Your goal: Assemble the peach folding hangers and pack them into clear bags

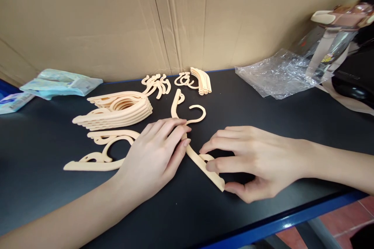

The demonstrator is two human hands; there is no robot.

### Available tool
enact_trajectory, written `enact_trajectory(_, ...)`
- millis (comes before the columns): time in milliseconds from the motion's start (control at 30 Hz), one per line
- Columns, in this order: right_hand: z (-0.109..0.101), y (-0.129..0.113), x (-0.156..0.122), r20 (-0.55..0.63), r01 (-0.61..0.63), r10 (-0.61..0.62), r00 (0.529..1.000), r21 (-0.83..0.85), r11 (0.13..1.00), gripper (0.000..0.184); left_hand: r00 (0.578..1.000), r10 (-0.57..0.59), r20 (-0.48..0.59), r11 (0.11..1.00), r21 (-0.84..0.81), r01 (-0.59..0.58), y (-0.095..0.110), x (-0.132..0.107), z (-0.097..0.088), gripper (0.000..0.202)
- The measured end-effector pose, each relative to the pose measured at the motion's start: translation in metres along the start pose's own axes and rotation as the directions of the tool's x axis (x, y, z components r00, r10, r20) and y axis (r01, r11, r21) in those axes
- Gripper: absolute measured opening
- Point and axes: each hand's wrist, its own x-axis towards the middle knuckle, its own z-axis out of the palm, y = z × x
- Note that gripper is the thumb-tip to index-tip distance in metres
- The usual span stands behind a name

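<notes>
A cream folding plastic clothes hanger (203, 163) lies spread on the black tabletop, its hook (201, 113) pointing to the right. My left hand (157, 148) grips the hanger around its middle joint, thumb and fingers closed there. At the lower arm of the same hanger, my right hand (248, 159) has its index finger on the arm and its thumb at the tip. Left of my left hand lies another hanger body (96, 165), partly hidden by that hand. Behind it rises a neat stack of hanger bodies (117, 111).
Loose hooks (156, 85) and a small group of hanger arms (201, 81) lie near the cardboard wall (96, 19). Blue soft packs (58, 83) sit at left. A crinkled transparent bag (277, 74) and a strapped bottle (336, 42) are at right. The blue table edge (286, 221) runs in front.
</notes>
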Motion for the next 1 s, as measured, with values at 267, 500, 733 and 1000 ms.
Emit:
enact_trajectory(267, 0.002, 0.000, 0.000, -0.049, -0.021, 0.019, 0.999, -0.032, 0.999, 0.023, 0.989, 0.120, -0.082, 0.987, 0.119, -0.110, 0.001, -0.001, -0.001, 0.020)
enact_trajectory(500, 0.001, 0.008, -0.002, -0.082, -0.049, 0.036, 0.996, -0.165, 0.985, 0.028, 0.975, 0.182, -0.125, 0.963, 0.224, -0.151, 0.003, -0.002, -0.001, 0.018)
enact_trajectory(733, 0.003, 0.027, -0.001, -0.195, -0.196, 0.147, 0.970, -0.262, 0.945, 0.025, 0.934, 0.321, -0.156, 0.944, 0.139, -0.301, 0.007, -0.005, -0.005, 0.016)
enact_trajectory(1000, 0.006, 0.032, -0.003, -0.288, -0.294, 0.232, 0.929, -0.196, 0.935, 0.011, 0.937, 0.327, -0.120, 0.937, 0.168, -0.305, 0.004, -0.004, -0.005, 0.036)
